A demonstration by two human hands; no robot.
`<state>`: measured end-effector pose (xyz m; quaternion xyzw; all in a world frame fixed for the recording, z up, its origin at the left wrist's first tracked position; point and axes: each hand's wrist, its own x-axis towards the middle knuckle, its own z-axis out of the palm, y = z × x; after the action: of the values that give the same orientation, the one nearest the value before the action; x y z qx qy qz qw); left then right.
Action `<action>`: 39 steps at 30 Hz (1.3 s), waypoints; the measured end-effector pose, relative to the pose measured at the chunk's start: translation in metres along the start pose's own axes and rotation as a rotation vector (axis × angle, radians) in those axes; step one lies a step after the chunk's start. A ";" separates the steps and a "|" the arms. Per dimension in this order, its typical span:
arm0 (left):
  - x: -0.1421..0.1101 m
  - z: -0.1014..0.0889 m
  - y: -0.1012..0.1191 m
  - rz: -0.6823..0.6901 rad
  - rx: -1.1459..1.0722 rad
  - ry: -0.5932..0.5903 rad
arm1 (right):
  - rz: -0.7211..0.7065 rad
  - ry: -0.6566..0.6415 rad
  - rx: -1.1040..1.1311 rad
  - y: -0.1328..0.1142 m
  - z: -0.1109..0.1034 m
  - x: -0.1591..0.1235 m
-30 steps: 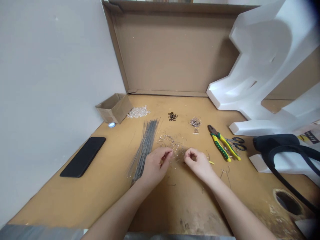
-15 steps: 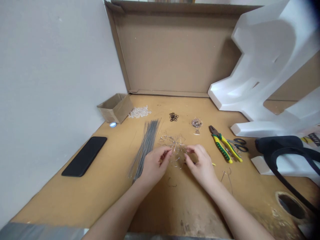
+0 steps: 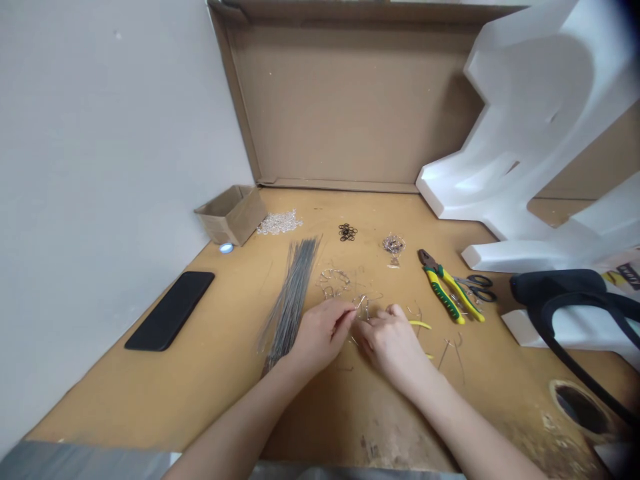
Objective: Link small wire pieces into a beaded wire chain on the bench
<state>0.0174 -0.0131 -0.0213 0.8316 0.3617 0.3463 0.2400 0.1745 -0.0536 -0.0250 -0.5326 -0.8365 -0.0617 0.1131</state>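
My left hand (image 3: 327, 330) pinches a thin bent metal wire (image 3: 361, 304) between thumb and fingertips, above the table's middle. Close against it, my right hand (image 3: 395, 343) is closed with curled fingers; what they hold is hidden. Two yellow handle ends (image 3: 421, 325) stick out beside the right hand, the rest of that tool covered by it. Just behind the hands lie several bent wire pieces (image 3: 334, 277). A bundle of straight grey wires (image 3: 295, 293) lies alongside my left hand.
Green-and-yellow pliers (image 3: 445, 293) and scissors (image 3: 477, 288) lie at right. Farther back are black rings (image 3: 347, 232), a small wire heap (image 3: 394, 245) and clear small pieces (image 3: 280, 222). A phone (image 3: 170, 311) and cardboard box (image 3: 231, 217) stand left; white foam (image 3: 520, 133) rises at right.
My right hand has moved left and slightly down, its fingers curling in beside the left. My left hand has shifted a little right and down. The yellow handle ends show more.
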 end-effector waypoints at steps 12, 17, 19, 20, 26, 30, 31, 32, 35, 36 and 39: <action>0.008 -0.005 -0.006 -0.219 -0.273 0.123 | 0.067 0.197 0.267 0.005 -0.011 0.002; 0.010 -0.009 -0.004 -0.297 -0.398 0.111 | 0.096 0.304 0.304 0.007 -0.012 0.001; 0.009 -0.009 -0.002 -0.254 -0.365 0.121 | 0.063 0.327 0.268 0.005 -0.014 0.001; 0.008 -0.009 -0.001 -0.229 -0.352 0.107 | 0.048 0.324 0.259 0.004 -0.015 0.001; 0.005 -0.005 -0.001 -0.175 -0.393 0.032 | 0.016 0.258 0.368 0.005 -0.012 0.003; 0.003 -0.003 -0.003 -0.046 -0.312 0.036 | 0.139 0.304 0.586 0.011 -0.010 0.005; 0.003 -0.003 -0.003 -0.015 -0.283 0.041 | 0.171 0.266 0.658 0.011 -0.011 0.006; 0.002 -0.003 -0.003 0.007 -0.258 0.045 | 0.208 0.212 0.731 0.011 -0.012 0.006; 0.002 -0.005 -0.001 0.041 -0.203 0.031 | 0.313 0.075 0.899 0.010 -0.016 0.007; 0.002 -0.006 0.000 0.059 -0.192 0.014 | 0.330 0.071 0.927 0.009 -0.017 0.007; 0.003 -0.011 0.002 0.106 -0.177 -0.050 | 0.297 0.149 0.920 0.009 -0.018 0.007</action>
<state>0.0116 -0.0104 -0.0119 0.8335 0.2791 0.3684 0.3028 0.1819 -0.0482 -0.0059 -0.5349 -0.6817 0.2935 0.4038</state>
